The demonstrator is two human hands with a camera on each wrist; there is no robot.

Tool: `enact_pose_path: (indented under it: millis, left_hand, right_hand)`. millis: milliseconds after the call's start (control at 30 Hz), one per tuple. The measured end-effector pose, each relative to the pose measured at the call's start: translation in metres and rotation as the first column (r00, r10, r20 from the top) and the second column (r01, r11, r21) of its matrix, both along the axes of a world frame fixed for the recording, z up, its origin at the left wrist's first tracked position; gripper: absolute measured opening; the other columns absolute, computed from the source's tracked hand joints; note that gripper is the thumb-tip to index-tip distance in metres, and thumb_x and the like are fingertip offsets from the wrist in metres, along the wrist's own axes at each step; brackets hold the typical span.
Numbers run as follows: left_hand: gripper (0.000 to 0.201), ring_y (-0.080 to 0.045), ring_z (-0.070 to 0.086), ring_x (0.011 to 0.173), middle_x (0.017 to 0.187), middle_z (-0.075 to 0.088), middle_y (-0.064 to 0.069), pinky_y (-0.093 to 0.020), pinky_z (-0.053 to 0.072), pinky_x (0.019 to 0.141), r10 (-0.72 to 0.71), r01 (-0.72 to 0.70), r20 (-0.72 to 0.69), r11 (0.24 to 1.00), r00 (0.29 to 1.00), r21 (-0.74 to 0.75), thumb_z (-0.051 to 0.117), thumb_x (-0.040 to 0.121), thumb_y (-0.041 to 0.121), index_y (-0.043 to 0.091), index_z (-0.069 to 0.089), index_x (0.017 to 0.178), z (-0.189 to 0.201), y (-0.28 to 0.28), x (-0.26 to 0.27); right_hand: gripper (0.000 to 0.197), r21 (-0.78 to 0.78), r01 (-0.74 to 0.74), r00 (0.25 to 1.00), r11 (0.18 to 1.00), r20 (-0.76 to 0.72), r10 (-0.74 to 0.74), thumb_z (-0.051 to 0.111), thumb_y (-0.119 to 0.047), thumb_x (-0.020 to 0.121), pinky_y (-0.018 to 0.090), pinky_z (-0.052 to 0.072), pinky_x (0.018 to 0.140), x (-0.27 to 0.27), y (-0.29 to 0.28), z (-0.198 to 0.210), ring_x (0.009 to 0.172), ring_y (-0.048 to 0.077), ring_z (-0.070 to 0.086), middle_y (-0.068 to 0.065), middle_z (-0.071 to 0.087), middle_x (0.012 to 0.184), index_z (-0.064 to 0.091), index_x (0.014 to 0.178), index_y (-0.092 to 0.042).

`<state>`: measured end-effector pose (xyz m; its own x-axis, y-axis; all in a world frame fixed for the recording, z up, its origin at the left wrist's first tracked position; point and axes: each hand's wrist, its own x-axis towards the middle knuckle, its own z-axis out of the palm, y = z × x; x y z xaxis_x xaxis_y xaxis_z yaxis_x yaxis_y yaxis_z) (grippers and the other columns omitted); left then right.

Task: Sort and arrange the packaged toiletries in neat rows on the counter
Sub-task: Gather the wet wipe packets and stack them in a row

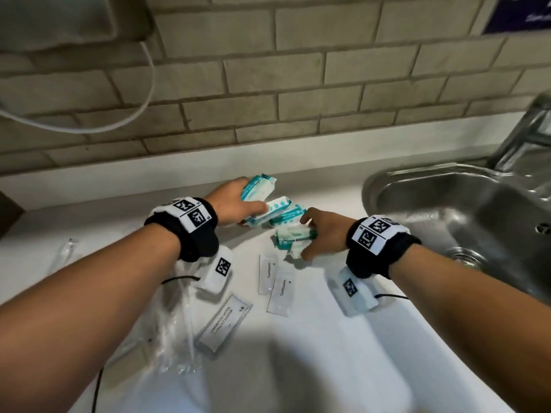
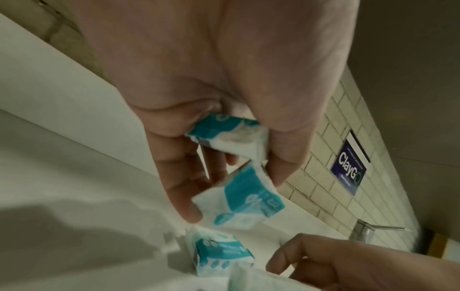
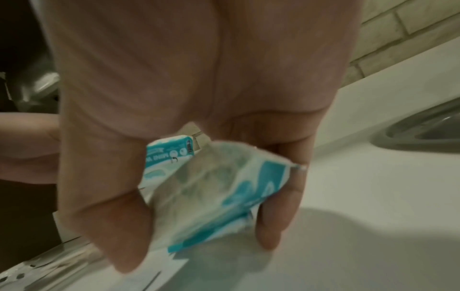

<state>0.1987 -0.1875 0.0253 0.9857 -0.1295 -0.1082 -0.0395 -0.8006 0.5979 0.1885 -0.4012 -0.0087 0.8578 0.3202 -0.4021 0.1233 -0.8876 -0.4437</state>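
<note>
A white worktop [image 1: 313,338] is seen beside a steel sink [image 1: 432,198], with a teal-and-white wipes packet [image 1: 258,187] clasped in the grip of the left hand [image 1: 231,204] near the brick wall. Another wipes pack [image 1: 293,238] is grasped by the right hand [image 1: 325,234], more packs lying between the hands. Nearer, a shampoo sachet [image 1: 223,326] and two toothbrush sachets [image 1: 274,281] lie flat.

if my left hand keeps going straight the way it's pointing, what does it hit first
Probably the tiled wall. The left hand, gripping teal packs, points up the counter toward the backsplash, with only bare counter visible ahead. Depth is hard to judge.
</note>
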Motion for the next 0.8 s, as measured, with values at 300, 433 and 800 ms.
enact_pose_path:
  millis: [300,433,800]
  left_hand:
    - [0.035,-0.016,0.058,0.081,0.097,0.061,0.0,-0.027,0.043,0.064,0.056,-0.057,0.042,0.998,0.998,0.021,0.07,0.082,0.037,0.019,0.051,0.104,0.006,0.016,-0.003]
    - [0.04,-0.02,0.058,0.086,0.1,0.06,-0.002,-0.028,0.043,0.065,0.06,-0.064,0.067,0.996,0.996,0.059,0.07,0.082,0.037,0.014,0.052,0.11,0.011,0.019,-0.013]
    - [0.051,-0.02,0.061,0.091,0.105,0.061,-0.002,-0.033,0.052,0.07,0.049,-0.055,0.062,0.993,0.997,0.101,0.069,0.082,0.044,0.016,0.05,0.12,0.02,0.02,-0.049]
  right_hand:
    - [0.093,-0.006,-0.089,0.99,0.996,0.113,0.089,0.086,-0.026,0.065,0.029,0.045,0.086,0.01,0.021,-0.011,0.105,0.029,0.056,0.007,0.035,0.129,0.033,0.141,-0.022]
    - [0.079,-0.036,-0.069,0.988,0.997,0.133,0.074,0.085,-0.021,0.066,0.033,0.049,0.083,0.007,0.015,-0.006,0.099,0.028,0.06,0.009,0.057,0.118,0.038,0.13,-0.017]
    - [0.074,-0.227,-0.081,0.954,0.97,0.263,0.141,0.083,-0.037,0.067,0.039,0.045,0.093,-0.027,0.022,-0.016,0.118,0.028,0.046,0.005,0.051,0.128,0.047,0.129,-0.022]
